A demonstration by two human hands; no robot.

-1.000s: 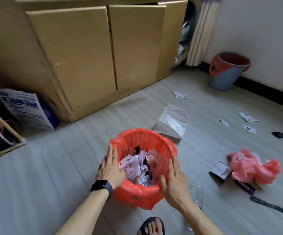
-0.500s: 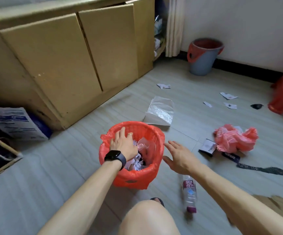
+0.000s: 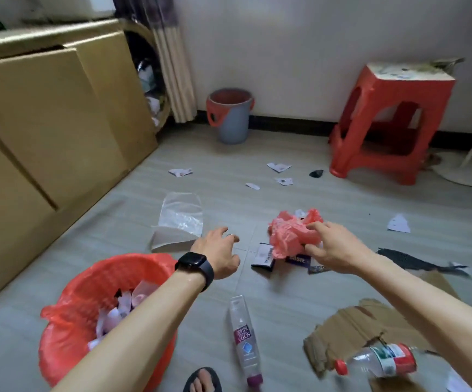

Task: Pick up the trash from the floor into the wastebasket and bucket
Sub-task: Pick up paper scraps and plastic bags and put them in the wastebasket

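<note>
- Bare floor (image 3: pixel 234 205) runs open from in front of me up to the bucket (image 3: pixel 230 123).
- The clear bag (image 3: pixel 181 213) lies left of that path, the pink bag (image 3: pixel 291 233) right.
- The big cabinet (image 3: pixel 45 131) walls off my left side.
- A bottle (image 3: pixel 243 338) and torn cardboard (image 3: pixel 350 326) lie by my foot (image 3: pixel 202 380).

Clear bottle (image 3: pixel 244 335), 6 o'clock in view: label reads "SODA". Dark packet (image 3: pixel 297 259), 6 o'clock of pink bag (image 3: pixel 288 233): "BOSIE", first letter unsure.

Counted two plastic bottles (image 3: pixel 244 336) (image 3: pixel 383 360) near, one red-lined wastebasket (image 3: pixel 68 329) near left, one bucket (image 3: pixel 233 123) far, one red stool (image 3: pixel 398 90) far right, one crumpled pink bag (image 3: pixel 287 233), five white paper scraps (image 3: pixel 180 172) (image 3: pixel 279 166) (image 3: pixel 284 181) (image 3: pixel 252 186) (image 3: pixel 398 223).
</note>
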